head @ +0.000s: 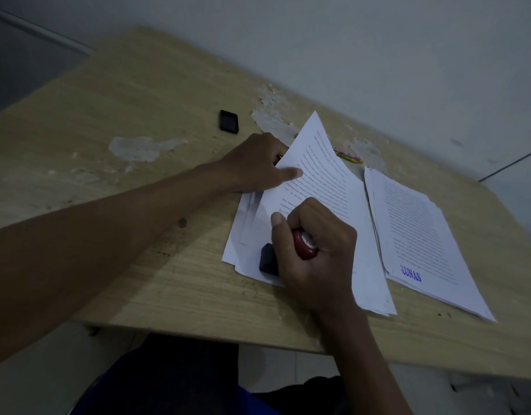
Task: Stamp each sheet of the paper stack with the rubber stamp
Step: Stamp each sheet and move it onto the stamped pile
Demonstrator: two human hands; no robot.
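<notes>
Step in hand, by judgement: a sheet is being stamped while its far end is lifted clear.

Left arm crosses the desk [144, 94] from the near-left edge. The left hand [252, 163] sits at the left edge of the unstamped paper stack [360, 259], thumb on the printed face of the top sheet [321, 163], the other fingers curled behind its raised far corner, pinching it. That sheet curls upward toward the far edge.

Behind the left hand, toward the far edge, lies a small black stamp cap or pad [228, 121], well apart from the papers; which it is cannot be told.

At the stack's near-left corner the right hand [315, 250] is clenched around the red handle of the rubber stamp [303, 244], its black base on the paper. Whether it is pressing fully cannot be told.

Right of it, just beside, lies the stamped pile [420, 235], its top sheet bearing a blue "LUNAS" mark [411, 275] at the near corner.

Next move likely calls for lifting the stamp straight up and carrying the sheet across to that pile.

Surface: pale wood laminate, peeled in patches [144, 146]. Room dim; plain wall [378, 40] behind.
</notes>
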